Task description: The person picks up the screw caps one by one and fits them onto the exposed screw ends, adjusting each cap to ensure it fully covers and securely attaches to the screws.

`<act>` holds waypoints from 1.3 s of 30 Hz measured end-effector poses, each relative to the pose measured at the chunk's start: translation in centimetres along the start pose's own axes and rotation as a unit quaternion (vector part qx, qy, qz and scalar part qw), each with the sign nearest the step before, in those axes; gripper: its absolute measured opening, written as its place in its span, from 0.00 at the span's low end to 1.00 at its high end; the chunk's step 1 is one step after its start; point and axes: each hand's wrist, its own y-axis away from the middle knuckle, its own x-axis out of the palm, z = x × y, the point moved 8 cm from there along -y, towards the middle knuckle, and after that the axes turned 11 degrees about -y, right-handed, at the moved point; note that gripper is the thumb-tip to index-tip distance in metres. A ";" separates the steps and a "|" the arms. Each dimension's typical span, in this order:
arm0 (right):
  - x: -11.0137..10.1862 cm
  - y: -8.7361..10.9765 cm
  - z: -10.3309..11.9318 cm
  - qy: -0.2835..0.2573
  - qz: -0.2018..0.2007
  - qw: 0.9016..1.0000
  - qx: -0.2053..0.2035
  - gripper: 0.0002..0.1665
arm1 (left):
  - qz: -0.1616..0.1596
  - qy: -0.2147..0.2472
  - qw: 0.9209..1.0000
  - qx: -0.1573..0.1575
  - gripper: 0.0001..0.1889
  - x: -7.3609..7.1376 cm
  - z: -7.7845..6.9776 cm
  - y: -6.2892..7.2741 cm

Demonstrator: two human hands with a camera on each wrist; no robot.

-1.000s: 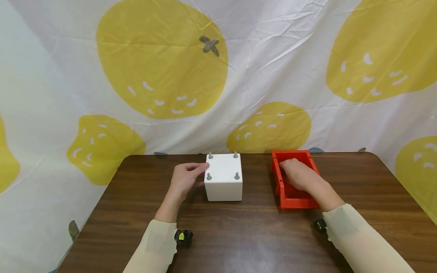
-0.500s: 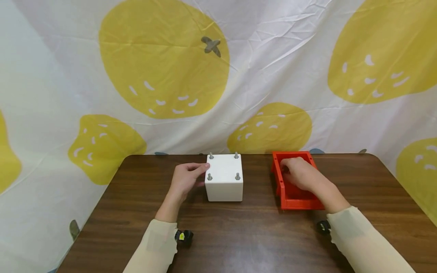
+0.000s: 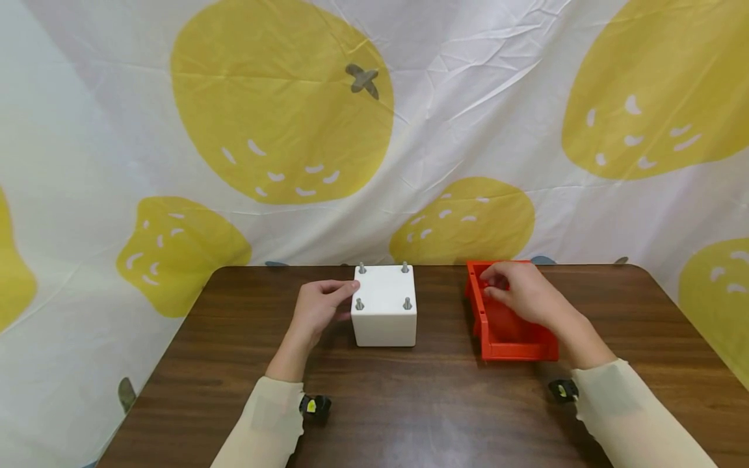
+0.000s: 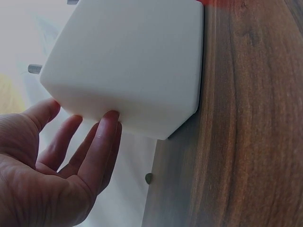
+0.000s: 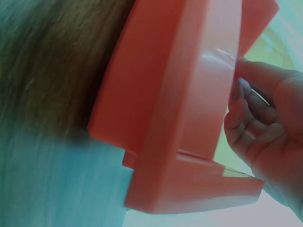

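A white block [image 3: 383, 305] stands on the table, with threaded metal studs [image 3: 407, 303] upright at its top corners. My left hand [image 3: 318, 309] touches its left side, the thumb at the top edge. In the left wrist view, the fingertips [image 4: 111, 116] lie lightly against the block's side, and the fingers are mostly straight. Over the red bin [image 3: 512, 351] is my right hand [image 3: 523, 292], thumb and fingers bent close together above its left part. The right wrist view shows the right fingers [image 5: 236, 118] partly behind the bin's wall; anything between them is hidden.
The brown wooden table [image 3: 445, 403] carries both the block and the bin, set apart from each other. A white cloth [image 3: 456, 117] printed with yellow fruit hangs behind the table's far edge. A black wrist camera [image 3: 564, 390] sits at the right sleeve.
My right hand has risen from deep inside the red bin and shifted slightly right, its fingers now near the rim level. My left hand and the white block have stayed in place.
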 end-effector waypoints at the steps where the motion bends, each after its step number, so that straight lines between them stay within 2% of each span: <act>1: -0.1 0.0 0.0 -0.005 -0.005 1.000 0.006 0.09 | 0.000 0.000 1.000 0.000 0.19 0.0 0.0 0.0; 4: -0.5 0.1 -0.1 -0.015 -0.017 1.000 0.016 0.08 | -0.001 -0.002 1.000 0.000 0.18 0.0 0.0 0.0; 14: -1.5 0.3 1.3 -0.054 -0.054 0.997 0.002 0.11 | -0.002 -0.005 1.000 0.006 0.19 0.0 0.0 0.1; 20: -1.7 0.1 1.7 -0.086 -0.079 0.993 0.006 0.12 | -0.002 -0.003 1.000 0.007 0.19 0.0 0.0 0.1; 26: -1.3 0.0 2.0 -0.120 -0.078 0.989 0.025 0.13 | 0.000 -0.001 1.000 0.008 0.19 0.0 0.0 0.0; 39: 0.0 -0.9 3.4 -0.195 -0.057 0.979 0.033 0.13 | 0.000 0.001 1.000 0.007 0.19 0.0 -0.1 0.1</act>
